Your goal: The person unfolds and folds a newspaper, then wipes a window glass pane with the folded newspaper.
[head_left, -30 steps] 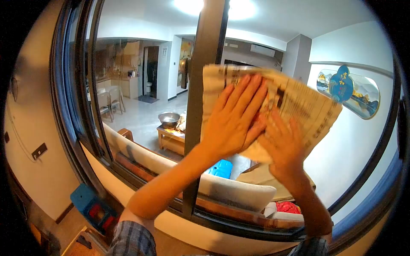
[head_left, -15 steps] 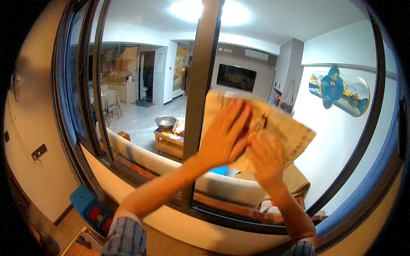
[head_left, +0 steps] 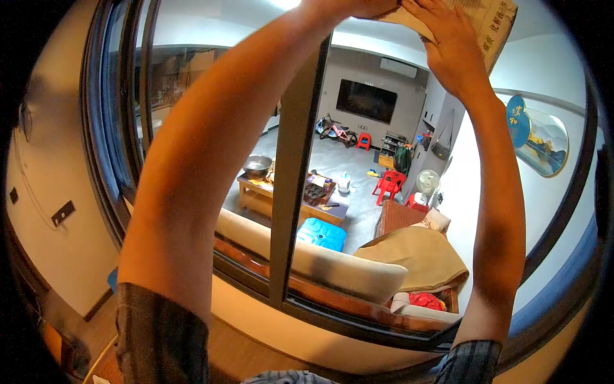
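Note:
A sheet of brownish printed paper [head_left: 497, 29], like newspaper, lies against the upper part of the window glass, partly cut off by the top of the view. My right hand [head_left: 453, 48] lies flat on it with fingers stretched out and apart. At the top edge, my left hand [head_left: 374, 8] reaches the paper's lower left side; its fingers are mostly out of view. Both arms are raised high. The dark window frame [head_left: 295, 185] has an upright bar between my arms.
Behind the glass are a beige sofa back [head_left: 320, 272], a blue stool [head_left: 322, 234], a low table [head_left: 256, 197] with a metal basin [head_left: 258, 166], and a red chair [head_left: 389, 184]. A blue curtain [head_left: 555, 281] hangs at the right. A wall switch [head_left: 63, 214] is on the left.
Both hands have moved up with the paper, from the middle of the pane to its top. The left hand has mostly left the view.

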Demonstrator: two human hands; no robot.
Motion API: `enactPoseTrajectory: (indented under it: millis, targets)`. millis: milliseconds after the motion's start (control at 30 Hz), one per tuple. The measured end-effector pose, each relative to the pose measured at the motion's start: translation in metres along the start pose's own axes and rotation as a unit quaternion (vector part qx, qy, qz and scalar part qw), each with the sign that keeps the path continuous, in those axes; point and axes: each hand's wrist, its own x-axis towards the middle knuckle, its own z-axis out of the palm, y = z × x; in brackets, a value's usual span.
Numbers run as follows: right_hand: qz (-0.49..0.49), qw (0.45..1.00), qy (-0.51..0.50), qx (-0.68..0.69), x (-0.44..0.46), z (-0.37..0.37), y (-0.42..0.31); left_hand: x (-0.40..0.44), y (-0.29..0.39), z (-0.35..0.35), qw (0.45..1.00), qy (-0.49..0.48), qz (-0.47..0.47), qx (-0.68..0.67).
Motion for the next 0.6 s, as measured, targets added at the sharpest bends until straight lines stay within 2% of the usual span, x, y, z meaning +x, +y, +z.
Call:
enactPoseTrajectory:
  millis: [33, 67, 167, 267, 333, 467, 567, 600]
  targets:
    - [-0.002, 1.000, -0.002, -0.004, -0.005, 0.003, -0.001, -0.012, 0.012, 0.001, 0.995, 0.067, -0.067, -0.036]
    - [-0.004, 1.000, -0.002, -0.009, -0.008, 0.003, -0.004, -0.016, 0.019, -0.004, 0.992, 0.021, -0.102, -0.077]
    - [-0.023, 1.000, 0.002, -0.018, -0.021, 0.005, -0.008, -0.031, 0.023, 0.001, 0.999, 0.017, -0.020, 0.019]
    - [-0.069, 0.997, 0.011, -0.037, -0.045, 0.021, 0.007, -0.050, 0.046, 0.000, 0.987, 0.106, -0.093, -0.076]
    - [-0.080, 0.996, 0.004, -0.028, -0.063, 0.024, -0.002, -0.064, 0.067, -0.019, 0.988, 0.076, -0.110, -0.074]
    - [-0.029, 0.998, -0.055, 0.025, -0.108, 0.014, -0.042, -0.103, 0.109, -0.061, 0.982, 0.010, -0.170, -0.078]
    - [-0.006, 0.993, -0.112, 0.049, -0.145, 0.012, -0.066, -0.148, 0.134, -0.066, 0.973, -0.024, -0.201, -0.108]
    - [0.002, 0.992, -0.116, 0.050, -0.155, 0.012, -0.074, -0.156, 0.143, -0.078, 0.965, -0.062, -0.215, -0.137]
